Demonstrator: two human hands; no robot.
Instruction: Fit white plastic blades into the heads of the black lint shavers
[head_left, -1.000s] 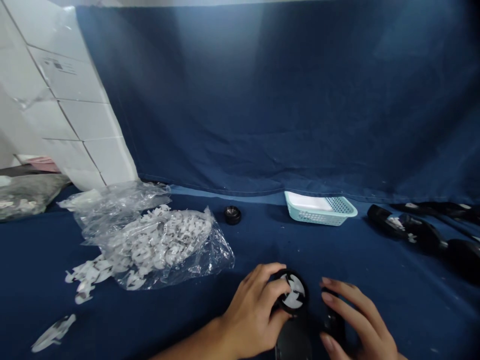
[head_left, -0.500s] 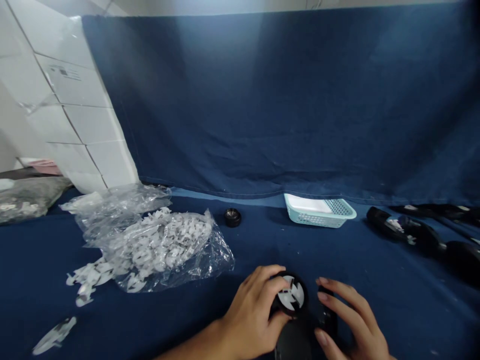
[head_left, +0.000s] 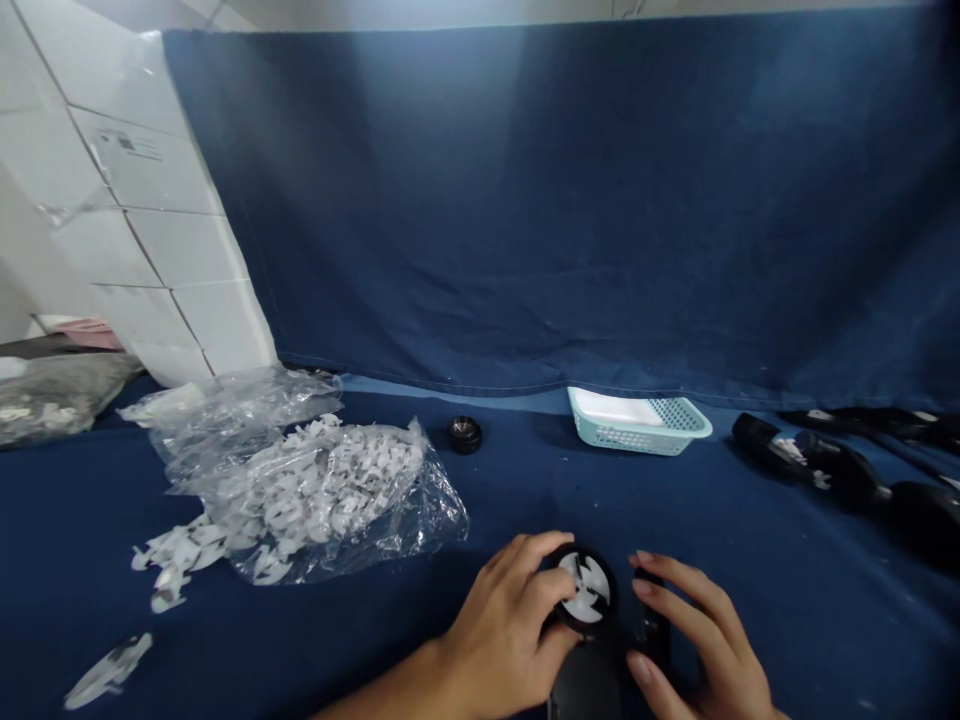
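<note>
While left hand (head_left: 502, 640) holds black round disc (head_left: 610, 590), white pinwheel insert (head_left: 587, 588) shows.

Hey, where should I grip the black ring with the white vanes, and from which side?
Take the black outer rim from the right, where it stands free of your left hand, pinching across the edge. The white vanes fill the centre, so the round rim looks like the firmest, clearest hold.
</note>
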